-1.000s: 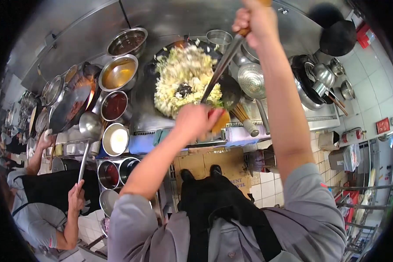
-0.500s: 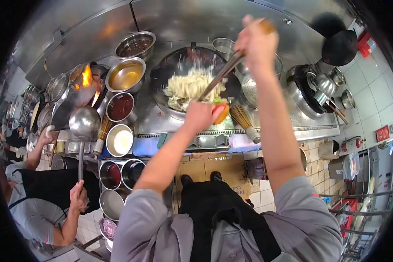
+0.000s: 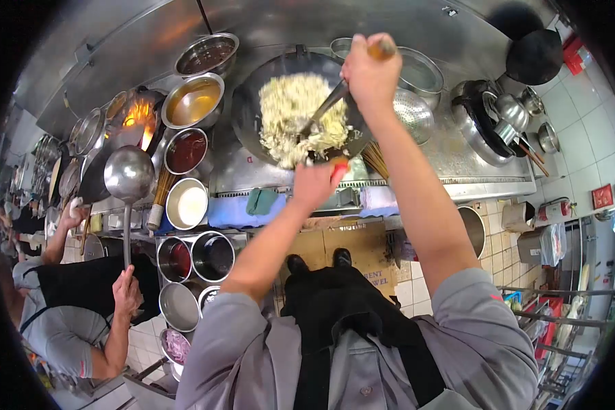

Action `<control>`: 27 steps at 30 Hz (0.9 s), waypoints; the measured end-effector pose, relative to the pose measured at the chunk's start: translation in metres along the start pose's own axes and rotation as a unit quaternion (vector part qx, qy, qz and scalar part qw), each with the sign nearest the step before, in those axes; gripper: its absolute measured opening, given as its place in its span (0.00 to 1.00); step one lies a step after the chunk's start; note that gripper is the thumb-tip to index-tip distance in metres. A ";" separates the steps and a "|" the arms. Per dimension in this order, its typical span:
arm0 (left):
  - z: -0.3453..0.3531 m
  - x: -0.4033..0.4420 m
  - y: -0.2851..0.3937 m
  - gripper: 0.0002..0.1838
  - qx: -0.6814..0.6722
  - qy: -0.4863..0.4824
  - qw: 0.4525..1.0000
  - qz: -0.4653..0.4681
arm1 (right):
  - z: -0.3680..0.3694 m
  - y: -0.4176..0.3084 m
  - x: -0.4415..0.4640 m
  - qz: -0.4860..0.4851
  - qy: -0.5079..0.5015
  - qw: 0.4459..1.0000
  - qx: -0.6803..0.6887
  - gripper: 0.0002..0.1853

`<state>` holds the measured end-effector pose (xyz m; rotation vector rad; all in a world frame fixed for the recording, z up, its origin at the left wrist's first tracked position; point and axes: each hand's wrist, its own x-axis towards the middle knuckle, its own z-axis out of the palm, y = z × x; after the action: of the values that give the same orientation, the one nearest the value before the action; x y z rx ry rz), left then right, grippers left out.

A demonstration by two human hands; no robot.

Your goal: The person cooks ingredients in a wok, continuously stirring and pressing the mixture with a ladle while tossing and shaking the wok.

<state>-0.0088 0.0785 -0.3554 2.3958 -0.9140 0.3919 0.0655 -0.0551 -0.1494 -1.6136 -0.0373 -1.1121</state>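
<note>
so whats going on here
The person's right hand grips a long-handled utensil, its end in pale food in a wok. The left hand is at the wok's near edge. To the left, a co-worker's hand holds a ladle, with flames beyond.

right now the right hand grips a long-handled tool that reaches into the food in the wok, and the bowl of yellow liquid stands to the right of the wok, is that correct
Not quite: the head view shows the bowl of yellow liquid to the left of the wok. The right hand does grip a long-handled tool reaching into the food.
</note>
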 end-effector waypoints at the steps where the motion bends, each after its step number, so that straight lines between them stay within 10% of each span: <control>1: 0.017 -0.027 -0.002 0.24 0.000 -0.089 0.995 -0.039 | -0.004 -0.009 -0.006 0.028 -0.008 0.996 0.088 0.12; 7: -0.116 0.027 0.057 0.29 0.013 -0.248 0.967 -0.062 | -0.041 -0.087 0.036 0.198 -0.081 0.955 0.204 0.13; 13: 0.015 0.004 -0.008 0.26 0.082 0.043 0.996 0.007 | -0.012 -0.015 -0.016 0.092 -0.001 0.974 0.207 0.12; 20: -0.121 0.036 0.058 0.28 -0.031 -0.202 0.978 -0.041 | -0.047 -0.093 0.038 0.178 -0.087 0.953 0.228 0.13; 27: 0.022 -0.029 0.001 0.23 0.054 -0.044 0.997 -0.012 | -0.017 -0.015 -0.006 0.046 -0.036 0.973 0.222 0.12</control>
<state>-0.0292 0.0803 -0.3859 2.5378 -0.9243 0.3361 0.0430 -0.0599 -0.1431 -1.2398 -0.2395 -0.8962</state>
